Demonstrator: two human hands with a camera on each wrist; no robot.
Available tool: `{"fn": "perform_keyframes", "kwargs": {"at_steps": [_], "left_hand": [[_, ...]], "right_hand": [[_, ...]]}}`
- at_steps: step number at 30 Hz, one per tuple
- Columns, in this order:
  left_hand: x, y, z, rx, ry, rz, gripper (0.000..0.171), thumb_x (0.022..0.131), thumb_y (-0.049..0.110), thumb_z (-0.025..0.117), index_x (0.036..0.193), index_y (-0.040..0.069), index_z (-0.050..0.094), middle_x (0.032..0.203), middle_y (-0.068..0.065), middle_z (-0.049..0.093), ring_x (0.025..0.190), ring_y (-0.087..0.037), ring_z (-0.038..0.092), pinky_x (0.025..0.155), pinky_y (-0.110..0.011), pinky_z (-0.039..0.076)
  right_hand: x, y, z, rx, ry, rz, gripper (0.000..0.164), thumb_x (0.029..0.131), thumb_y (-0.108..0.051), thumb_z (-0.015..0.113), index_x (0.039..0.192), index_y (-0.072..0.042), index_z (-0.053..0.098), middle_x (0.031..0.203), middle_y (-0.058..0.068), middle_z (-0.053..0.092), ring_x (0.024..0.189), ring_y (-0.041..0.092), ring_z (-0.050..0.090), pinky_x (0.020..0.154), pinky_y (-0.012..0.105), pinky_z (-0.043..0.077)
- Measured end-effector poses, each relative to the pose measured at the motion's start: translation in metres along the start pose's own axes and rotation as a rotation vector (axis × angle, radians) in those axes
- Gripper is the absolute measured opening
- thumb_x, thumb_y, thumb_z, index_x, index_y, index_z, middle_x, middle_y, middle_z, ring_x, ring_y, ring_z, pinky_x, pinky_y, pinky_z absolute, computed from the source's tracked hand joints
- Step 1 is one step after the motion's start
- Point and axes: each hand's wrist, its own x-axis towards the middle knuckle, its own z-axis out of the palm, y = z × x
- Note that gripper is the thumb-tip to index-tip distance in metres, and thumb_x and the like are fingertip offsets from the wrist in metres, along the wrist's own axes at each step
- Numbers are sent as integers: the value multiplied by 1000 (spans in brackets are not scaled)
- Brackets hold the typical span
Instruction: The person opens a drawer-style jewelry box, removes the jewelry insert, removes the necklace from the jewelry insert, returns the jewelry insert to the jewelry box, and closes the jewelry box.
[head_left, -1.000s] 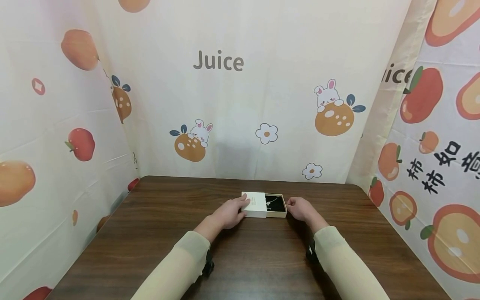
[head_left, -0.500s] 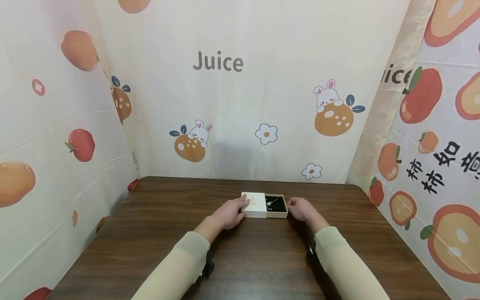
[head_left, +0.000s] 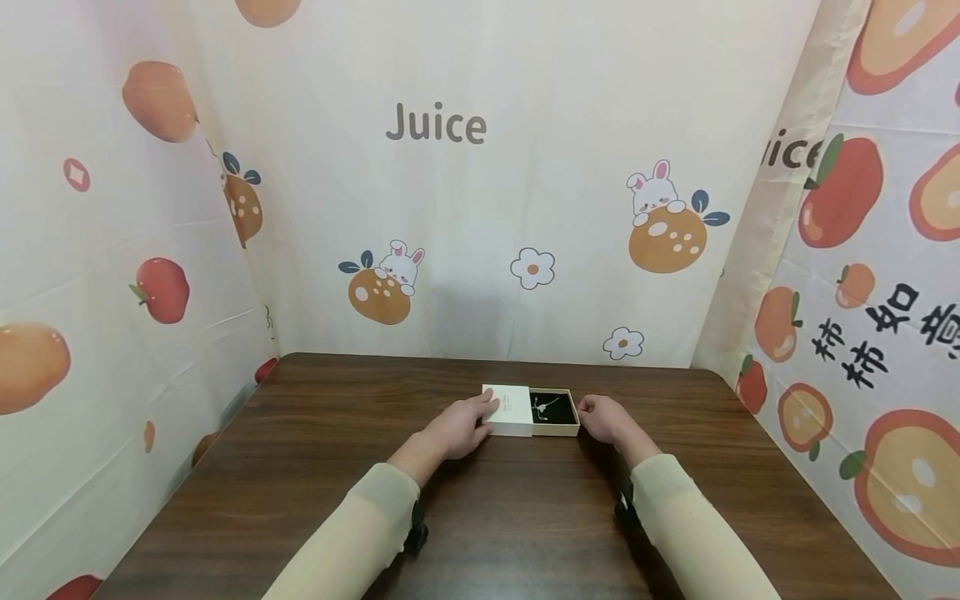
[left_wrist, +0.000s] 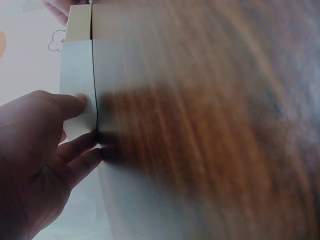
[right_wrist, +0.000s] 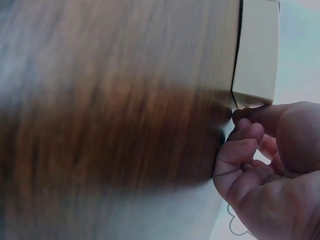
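One white box (head_left: pixel 512 411) is sitting partly slid apart near the far edge of the worktop (head_left: pixel 510 517).
Left hand (head_left: pixel 457 427) is gripping the outer sleeve (left_wrist: pixel 77 65) at its left end. Right hand (head_left: pixel 603 419) is pinching at the outer end of the tray (head_left: pixel 555 432), fingers curling; exact fingertip hold is staying hidden. Tray is sticking partway out; on its black lining (head_left: pixel 561 411) a thin silver-coloured ornament (head_left: pixel 541 407) is lying.

Lettering (head_left: pixel 512 407) on white box cover (head_left: pixel 510 428) too small to read; cover's left end partly hidden by left fingers (head_left: pixel 481 408). Inner end of tray (head_left: pixel 556 431) hidden inside cover. Silvery piece (head_left: pixel 541 407), perhaps necklace, too tiny to tell. Tabletop (left_wrist: pixel 200 125) blurred in wrist views. Sleeves (head_left: pixel 352 537) cut off at head view's bottom.
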Motion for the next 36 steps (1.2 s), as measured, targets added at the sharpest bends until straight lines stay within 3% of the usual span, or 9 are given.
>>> {"fn": "perform_keyframes", "kwargs": {"at_steps": [23, 30, 33, 36], "left_hand": [[1, -1, 0, -3, 5, 8, 55, 112, 21, 65, 164, 11, 52, 178, -12, 39, 161, -31, 45, 130, -48, 41], [0, 0, 1, -25, -3, 6, 56, 112, 22, 65, 165, 12, 50, 178, -11, 38, 162, -30, 44, 130, -48, 41], [-1, -1, 1, -24, -5, 7, 56, 112, 22, 65, 165, 12, 51, 178, -11, 38, 162, -30, 44, 130, -49, 41], [-1, -2, 0, -17, -1, 5, 56, 112, 22, 65, 165, 12, 51, 178, -11, 38, 162, -30, 45, 130, -49, 41]], "right_hand": [[-1, 2, 1, 36, 1, -17, 19, 109, -14, 57, 102, -5, 72, 79, 6, 60, 66, 20, 57, 62, 31, 46], [-2, 9, -5, 183, -43, 52, 21, 108, -14, 58, 111, 3, 70, 82, 8, 65, 69, 17, 62, 63, 28, 56], [-3, 8, -11, 208, -11, 55, 23, 108, -15, 58, 115, 4, 69, 87, 10, 67, 73, 18, 65, 64, 29, 58], [-1, 2, -17, 154, 56, -9, 24, 107, -16, 57, 118, 2, 69, 96, 14, 71, 81, 23, 67, 72, 35, 58]]}}
